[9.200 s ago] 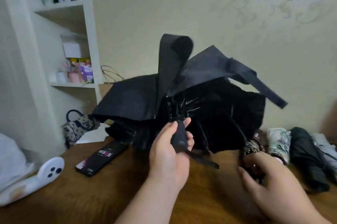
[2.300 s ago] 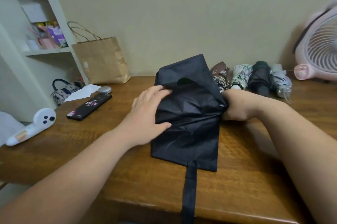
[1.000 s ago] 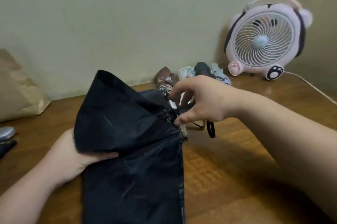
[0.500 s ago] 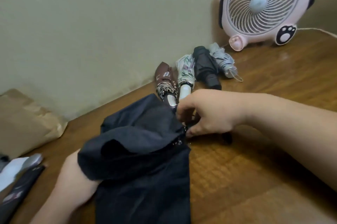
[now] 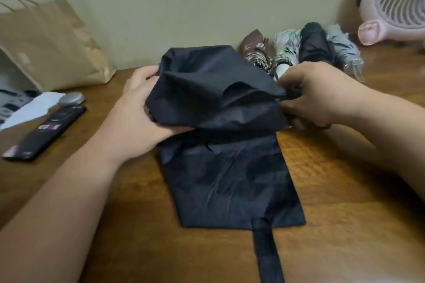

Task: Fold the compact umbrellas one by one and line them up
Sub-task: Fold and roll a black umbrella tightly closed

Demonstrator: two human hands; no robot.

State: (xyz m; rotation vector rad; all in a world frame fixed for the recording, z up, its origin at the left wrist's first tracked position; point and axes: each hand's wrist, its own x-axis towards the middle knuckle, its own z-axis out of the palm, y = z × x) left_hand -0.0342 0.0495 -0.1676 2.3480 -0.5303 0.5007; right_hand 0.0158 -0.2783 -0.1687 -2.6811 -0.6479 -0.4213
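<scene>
The black umbrella (image 5: 220, 135) lay collapsed on the wooden table (image 5: 345, 202), its canopy spread flat toward the near edge and its closure strap (image 5: 266, 257) trailing off that edge. The far part of the canopy was bunched and lifted. The left hand (image 5: 140, 119) was closed on the bunched fabric at the umbrella's left side, fingers wrapped under the cloth. The right hand (image 5: 315, 94) pinched the fabric edge at the umbrella's right side, thumb and fingers drawn together on it. Beyond the umbrella, against the wall (image 5: 207, 1), four folded umbrellas lay side by side: a brown one (image 5: 255, 50), a white patterned one (image 5: 285, 50), a dark one (image 5: 314, 45) and a pale grey one (image 5: 342, 52). Right of that row stood a pink fan (image 5: 395, 4). Left of the black umbrella lay a black phone (image 5: 46, 133), a small silver object (image 5: 71, 98) and a white paper (image 5: 30, 110). A brown paper bag (image 5: 50, 45) stood behind these against the wall; its contents could not be seen.
</scene>
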